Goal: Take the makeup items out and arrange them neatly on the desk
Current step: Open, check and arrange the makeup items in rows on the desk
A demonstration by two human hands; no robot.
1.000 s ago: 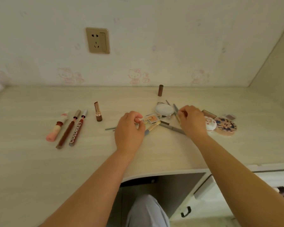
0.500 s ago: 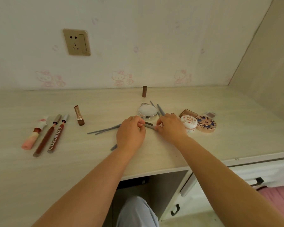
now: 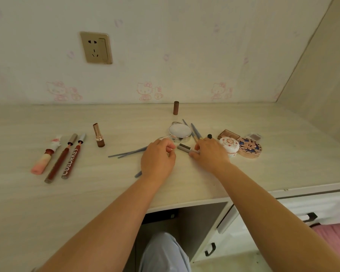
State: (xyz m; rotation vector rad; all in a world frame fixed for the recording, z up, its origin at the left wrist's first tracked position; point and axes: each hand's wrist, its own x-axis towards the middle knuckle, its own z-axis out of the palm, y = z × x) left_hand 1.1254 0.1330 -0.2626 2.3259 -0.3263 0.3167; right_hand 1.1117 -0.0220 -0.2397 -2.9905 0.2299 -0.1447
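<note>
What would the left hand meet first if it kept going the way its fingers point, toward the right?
Likely the grey pencil lying just past the left hand's curled fingertips; beyond it is the right hand, which holds that pencil's other end. Depth is hard to judge, but they look nearly touching.

lip pencils [image 3: 63, 158]: 2 | lipsticks [image 3: 98, 135]: 1 | round compacts [image 3: 180, 133]: 3 | hands [image 3: 158, 160]: 2 | wall sockets [image 3: 96, 48]: 1

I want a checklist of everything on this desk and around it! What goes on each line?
Surface: pale wood desk.
Job's things: pink tube, two brown pencils, open lipstick in a row on the left; round mirror, patterned compacts.
Clutter: loose grey brushes.
Hands: left hand curled; right hand pinches a grey pencil.
Cables: nothing seen.
Surroundings: wall socket, drawers.
</note>
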